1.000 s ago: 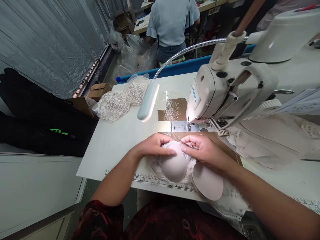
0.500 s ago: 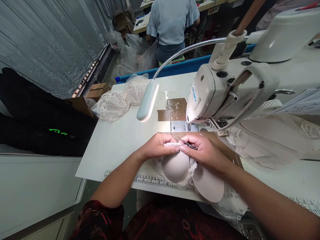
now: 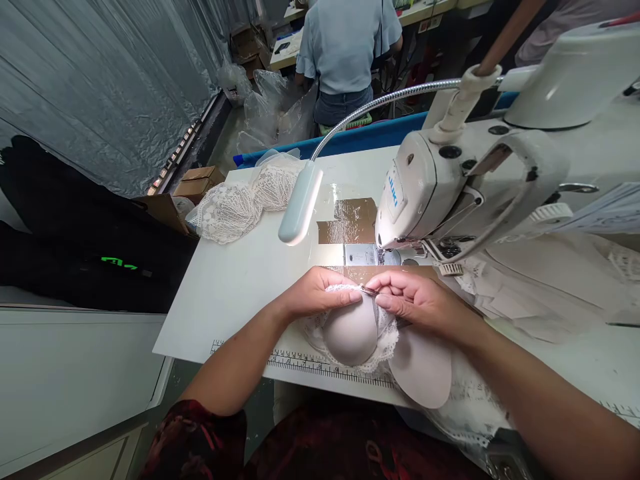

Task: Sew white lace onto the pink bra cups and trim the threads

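A white lace bra (image 3: 350,333) with smooth moulded cups lies before me at the table's front edge, the inside of one cup facing up. My left hand (image 3: 325,291) pinches its lace upper edge between thumb and fingers. Between the fingers of my right hand (image 3: 410,297) is a small pair of metal thread snips (image 3: 370,291), mostly covered by the fingers. Their tip meets the lace edge beside my left thumb. The second cup (image 3: 423,367) hangs over the table edge below my right wrist.
Just beyond my hands stands a sewing machine (image 3: 415,193), with a lamp (image 3: 300,203) on a bendable arm to its left. Another lace bra (image 3: 230,210) lies at the back left. More bra pieces (image 3: 540,280) are heaped on the right. A person (image 3: 345,47) sits ahead.
My right hand has shifted slightly right, parting from my left fingertips. The snips' tip has come down to the lace edge. My left hand keeps its pinch.
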Tool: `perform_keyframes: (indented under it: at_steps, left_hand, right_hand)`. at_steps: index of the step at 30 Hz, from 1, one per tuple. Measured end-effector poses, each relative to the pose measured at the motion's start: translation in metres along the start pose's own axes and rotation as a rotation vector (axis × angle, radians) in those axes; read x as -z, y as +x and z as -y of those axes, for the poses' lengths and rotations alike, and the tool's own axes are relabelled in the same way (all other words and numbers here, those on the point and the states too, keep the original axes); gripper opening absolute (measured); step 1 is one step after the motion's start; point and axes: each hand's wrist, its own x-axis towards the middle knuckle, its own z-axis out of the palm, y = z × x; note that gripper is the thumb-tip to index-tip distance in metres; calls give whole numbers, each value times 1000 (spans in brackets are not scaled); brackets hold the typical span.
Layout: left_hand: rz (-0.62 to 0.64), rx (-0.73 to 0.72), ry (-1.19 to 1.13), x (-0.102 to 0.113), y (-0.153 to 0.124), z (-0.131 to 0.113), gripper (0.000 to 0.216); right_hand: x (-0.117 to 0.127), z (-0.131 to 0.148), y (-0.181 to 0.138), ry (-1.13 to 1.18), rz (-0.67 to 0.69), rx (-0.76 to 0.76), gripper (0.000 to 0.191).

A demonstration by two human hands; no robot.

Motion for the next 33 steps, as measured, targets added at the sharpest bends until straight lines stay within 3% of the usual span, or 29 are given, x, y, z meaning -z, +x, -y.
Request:
perform_keyframes:
  at_steps: [5,12,15,18,23,26,30,33]
  left_hand:
    - [19,43,20,0,1,2,30]
    - [28,2,105,2,3,3,34]
    - [-65,-75,306,10,3,5,31]
    - [-212,-158,547,20,-3,5,31]
    - [-110,-91,835,10,-23,-6,45]
    - [-61,-34,1121,-11,-34,-11,34]
    - [-25,-33,1226,-23,-55,-8,6]
    - [-111,-57,1201,-10,-80,-2,3]
  right_hand:
    - [-6,1,1,-13,1,-10,29]
    - [-5,0,3,-136,-124,30,28]
    - [13,7,-5,-275,-136,-78,33]
    - [34,5,-25,-568,-151,-158,41]
    - [35,-20,-66,-818,-162,-245,34]
    - [21,-28,-81,-759,-284,-140,26]
    - [2,-14,-83,-543,-529,-22,18]
    - [-15,5,-66,-321,-413,-92,30]
